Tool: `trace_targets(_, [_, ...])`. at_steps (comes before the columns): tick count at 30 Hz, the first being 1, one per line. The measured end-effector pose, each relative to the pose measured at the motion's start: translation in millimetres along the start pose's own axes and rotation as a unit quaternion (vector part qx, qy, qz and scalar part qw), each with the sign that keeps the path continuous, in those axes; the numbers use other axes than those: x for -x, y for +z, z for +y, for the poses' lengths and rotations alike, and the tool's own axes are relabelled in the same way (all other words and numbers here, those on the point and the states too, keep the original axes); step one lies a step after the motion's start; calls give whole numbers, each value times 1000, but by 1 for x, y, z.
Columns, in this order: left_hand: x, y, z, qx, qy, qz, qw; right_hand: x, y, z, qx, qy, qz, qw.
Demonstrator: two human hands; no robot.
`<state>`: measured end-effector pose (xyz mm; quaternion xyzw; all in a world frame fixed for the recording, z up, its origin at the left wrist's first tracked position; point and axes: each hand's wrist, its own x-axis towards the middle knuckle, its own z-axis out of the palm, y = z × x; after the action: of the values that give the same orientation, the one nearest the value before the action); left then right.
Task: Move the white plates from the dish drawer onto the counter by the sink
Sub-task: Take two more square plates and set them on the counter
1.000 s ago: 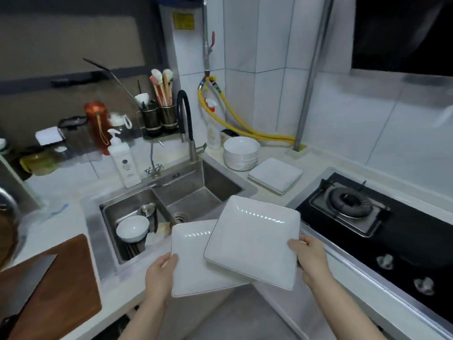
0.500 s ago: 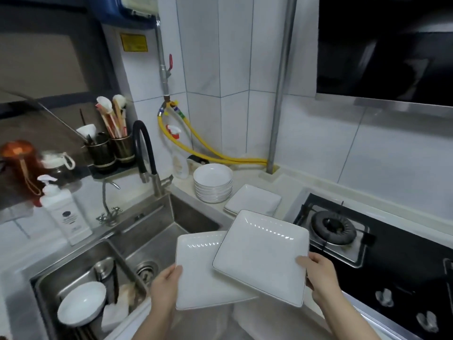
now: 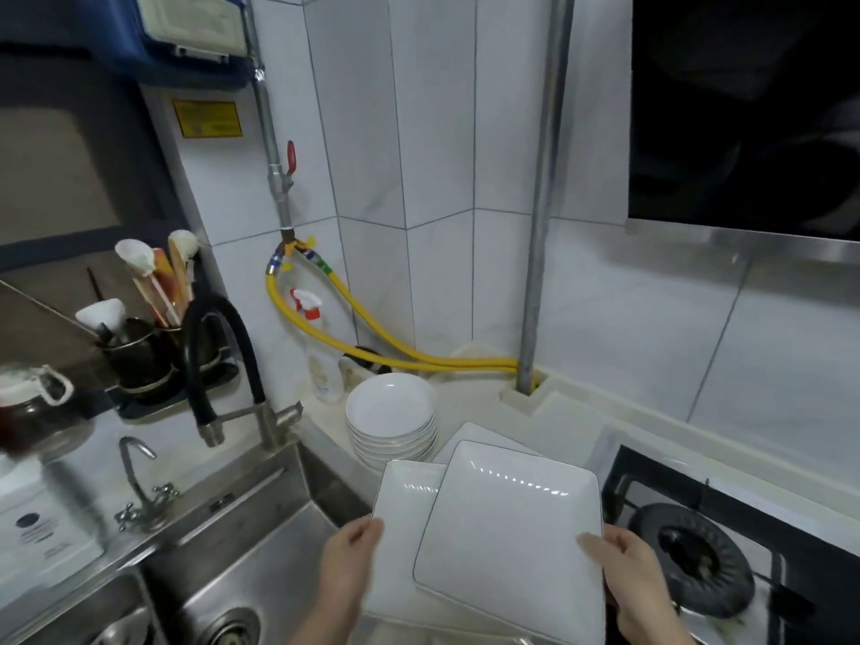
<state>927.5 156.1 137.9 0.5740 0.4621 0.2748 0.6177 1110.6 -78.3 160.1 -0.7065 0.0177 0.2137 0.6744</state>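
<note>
White tiled walls close in this narrow kitchen corner, and we are standing over the steel sink [image 3: 260, 551] with a plate in each hand; nearest us, our left hand [image 3: 346, 567] pinches the near left edge of a square white plate [image 3: 402, 528], thumb on top, while our right hand [image 3: 628, 574] grips the near right edge of a second square plate [image 3: 507, 542], which overlaps the first and rides above it (both edged with a thin dark line). We judge the carrying step to be nearly over; the plates hover at the edge of the counter [image 3: 479, 402] between sink and gas hob [image 3: 698, 560]. Just beyond them another square plate [image 3: 474, 435] already lies flat on that counter, partly hidden, beside a stack of round white bowls [image 3: 393, 421]. Further back stand a spray bottle [image 3: 321, 365] and yellow hoses [image 3: 372, 318] against the wall. The next move, as we read it, calls for lowering the right-hand plate squarely onto the resting one, then the left-hand plate on top, keeping clear of the bowls and the hob.
</note>
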Motion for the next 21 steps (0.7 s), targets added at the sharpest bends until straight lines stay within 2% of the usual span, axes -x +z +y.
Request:
trace_targets(7, [-57,52,14,-44,-10,-22,999,-58,5,-10,13,20,20,1000])
trace_targets(13, [-104,87,22,-123,9,-93,988,-89,9,-7,-3,48,43,998])
trace_targets(21, [-158,120,22,-180,3,-138,974,-103,27,-6,-43,55,103,992])
